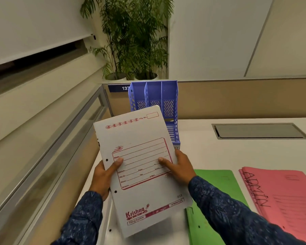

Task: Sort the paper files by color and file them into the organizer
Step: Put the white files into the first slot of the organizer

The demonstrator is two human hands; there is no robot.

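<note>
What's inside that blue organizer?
The blue organizer has upright slots that look empty at the top; the white file hides their lower front.

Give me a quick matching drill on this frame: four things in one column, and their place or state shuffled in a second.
Things:
1. white file
2. green file
3. pink files
4. blue organizer

Place or state:
A. flat on the desk, between the held file and the other stack
B. upright at the back of the desk, by the partition
C. held up off the desk, in the grip of both hands
D. stacked at the right side of the desk, "ADMIN" handwritten on top

Pairs: 1-C, 2-A, 3-D, 4-B. The left hand and right hand hold the white file at its side edges.
</note>
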